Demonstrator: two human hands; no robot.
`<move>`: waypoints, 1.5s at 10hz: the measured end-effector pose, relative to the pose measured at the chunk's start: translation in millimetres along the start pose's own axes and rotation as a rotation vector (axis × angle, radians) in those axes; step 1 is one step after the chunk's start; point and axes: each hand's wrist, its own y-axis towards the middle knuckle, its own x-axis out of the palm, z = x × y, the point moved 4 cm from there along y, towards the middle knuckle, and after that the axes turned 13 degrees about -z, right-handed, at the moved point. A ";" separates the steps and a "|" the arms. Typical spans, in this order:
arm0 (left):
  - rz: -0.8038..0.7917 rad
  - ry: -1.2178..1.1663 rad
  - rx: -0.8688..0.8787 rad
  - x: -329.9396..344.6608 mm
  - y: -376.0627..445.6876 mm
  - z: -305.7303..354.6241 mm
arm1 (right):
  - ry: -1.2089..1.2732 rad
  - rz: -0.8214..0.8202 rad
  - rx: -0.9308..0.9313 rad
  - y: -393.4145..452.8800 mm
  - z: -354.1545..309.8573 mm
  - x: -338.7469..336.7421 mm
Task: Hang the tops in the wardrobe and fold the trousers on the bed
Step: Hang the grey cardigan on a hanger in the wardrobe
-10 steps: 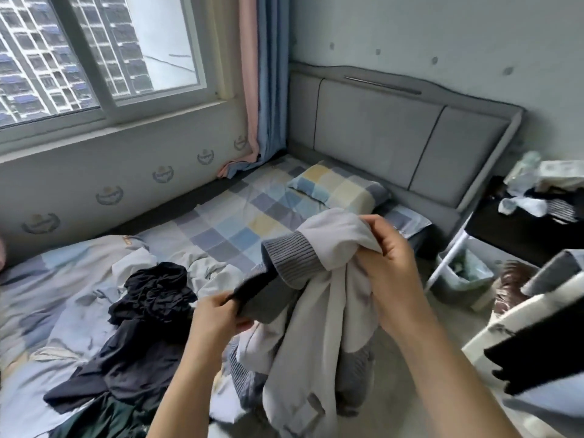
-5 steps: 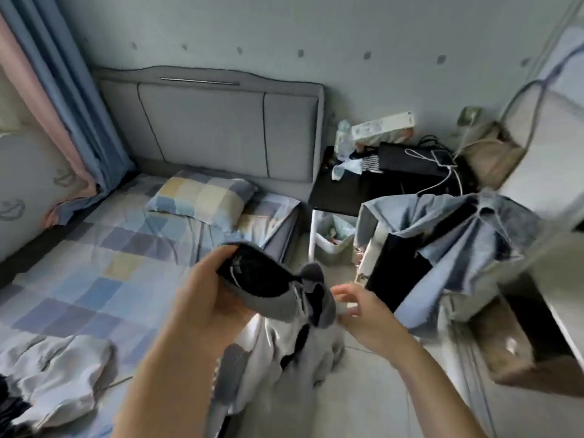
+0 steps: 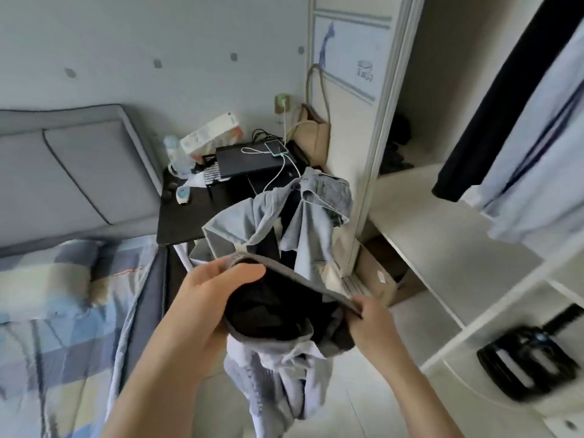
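Top (image 3: 278, 314) gripped by both hands; draped clothes (image 3: 303, 213) ahead.

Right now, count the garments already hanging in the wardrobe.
2: a dark garment hangs at the wardrobe's upper right, and a pale blue striped top beside it, further right. More may hang out of frame.

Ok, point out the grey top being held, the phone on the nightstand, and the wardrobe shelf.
grey top (image 3: 275, 314): head view, dark inside of the stretched-open hem.
phone (image 3: 276, 147): head view, middle of its screen.
wardrobe shelf (image 3: 442, 245): head view, bare white top surface.
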 end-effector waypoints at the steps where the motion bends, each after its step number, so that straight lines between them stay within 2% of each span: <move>1: 0.049 0.324 0.050 3.6 44.3 -14.6 | 0.401 0.188 0.075 -1.2 14.7 -54.1; 2: 0.168 0.701 0.187 3.9 82.5 -22.8 | 0.814 0.235 0.142 0.8 17.8 -82.4; 3: 0.207 0.801 0.177 6.3 131.1 -31.8 | 0.974 0.328 0.145 8.3 17.3 -108.6; 5: 0.010 0.946 -0.034 17.6 246.5 -64.0 | 1.138 0.410 0.029 49.8 -8.4 -153.9; 6: -0.149 0.850 -0.201 29.7 294.9 -76.0 | 1.155 0.493 -0.011 71.6 -9.9 -173.5; 7: -0.301 0.304 -0.423 53.1 327.9 -77.4 | 1.130 0.652 0.031 85.3 -7.2 -196.3; 8: -0.537 -0.224 -0.624 86.3 342.8 -66.8 | 1.178 0.730 0.005 88.5 -0.3 -222.2; 9: -0.692 -0.319 -0.735 113.6 354.3 -55.7 | 1.218 0.733 -0.049 89.8 9.0 -239.9; 10: -0.740 -0.308 -0.829 136.3 372.6 -46.6 | 1.269 0.696 -0.084 97.1 16.7 -255.4; 11: -0.743 -0.325 -0.811 150.9 400.5 -30.6 | 1.303 0.688 -0.085 109.2 22.7 -272.1; 12: -0.763 -0.287 -0.644 156.6 432.7 -5.9 | 1.260 0.711 -0.038 122.0 24.4 -293.3; 13: -0.837 -0.284 -0.536 165.7 458.4 26.8 | 1.202 0.667 -0.030 137.8 14.1 -309.6; 15: -0.901 -0.471 -0.429 189.5 499.4 100.8 | 1.101 0.677 -0.097 164.0 -26.8 -356.9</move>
